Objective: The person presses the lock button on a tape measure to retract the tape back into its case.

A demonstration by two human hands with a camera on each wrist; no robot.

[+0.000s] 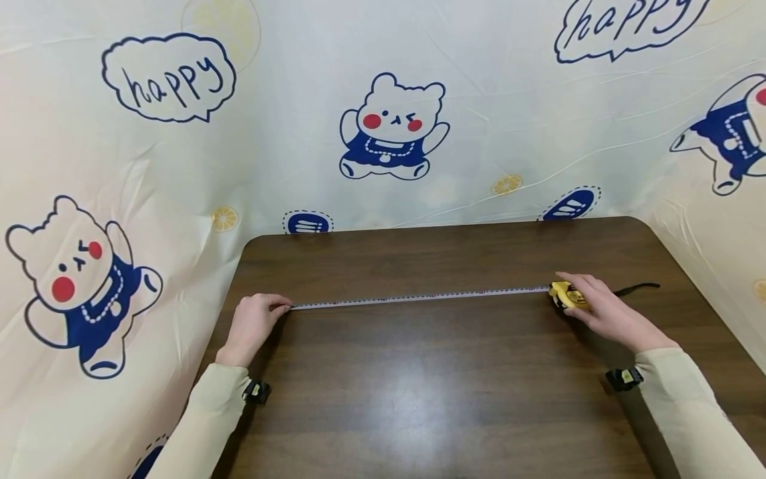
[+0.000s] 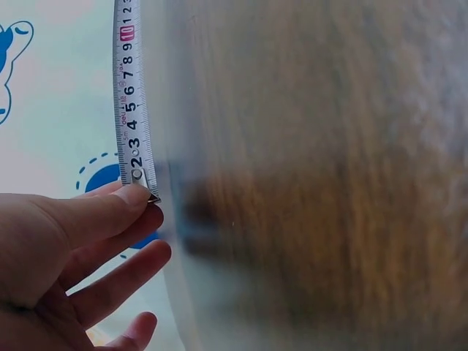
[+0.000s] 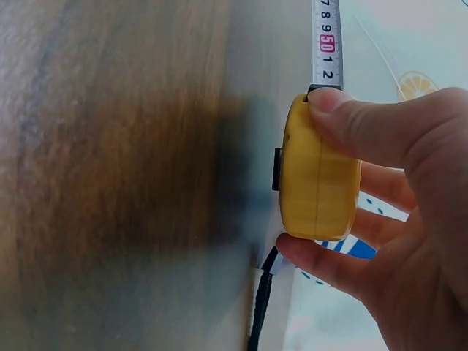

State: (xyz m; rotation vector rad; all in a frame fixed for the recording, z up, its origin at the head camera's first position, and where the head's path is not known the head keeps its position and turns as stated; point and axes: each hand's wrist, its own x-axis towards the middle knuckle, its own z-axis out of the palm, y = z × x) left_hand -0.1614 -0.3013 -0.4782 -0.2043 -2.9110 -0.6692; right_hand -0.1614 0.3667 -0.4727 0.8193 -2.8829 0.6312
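A yellow and black tape measure (image 1: 565, 295) has its white blade (image 1: 419, 298) drawn out straight across the width of the table. My left hand (image 1: 254, 326) pinches the blade's metal end between thumb and index finger; in the left wrist view the numbers from 2 to past 10 run away from the thumb (image 2: 110, 216). Around the yellow case (image 3: 318, 175) my right hand (image 1: 610, 316) grips with thumb and fingers. The thumb lies by the blade's mouth, where the marks read just past 50. A black wrist strap (image 1: 637, 288) trails from the case to the right.
Beneath the hands is a dark brown wooden table (image 1: 407, 399) with rounded far corners. A pale curtain (image 1: 287, 133) printed with bears and "happy" bubbles hangs behind and at both sides. Small black devices (image 1: 257, 392) sit on both wrists.
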